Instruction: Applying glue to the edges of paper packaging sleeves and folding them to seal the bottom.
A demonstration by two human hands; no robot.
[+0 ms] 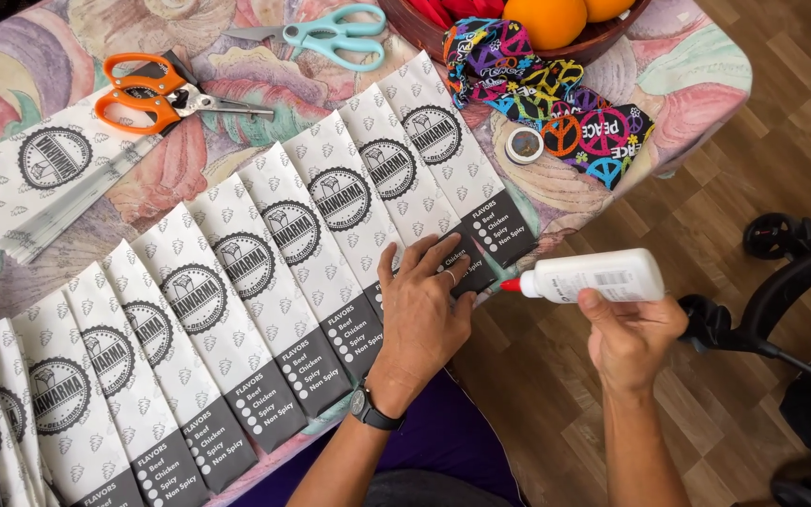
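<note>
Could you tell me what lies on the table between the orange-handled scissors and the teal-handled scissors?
In the head view, only bare floral tablecloth lies between the orange-handled scissors and the teal-handled scissors.

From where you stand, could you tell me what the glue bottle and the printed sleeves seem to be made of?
The glue bottle, held in the right hand, looks like soft white plastic with a dull sheen and a red nozzle tip. The printed sleeves, one pressed flat under the left hand, look like thin matte paper: flat, sharply creased edges, no gloss. Any coating cannot be told.
</note>
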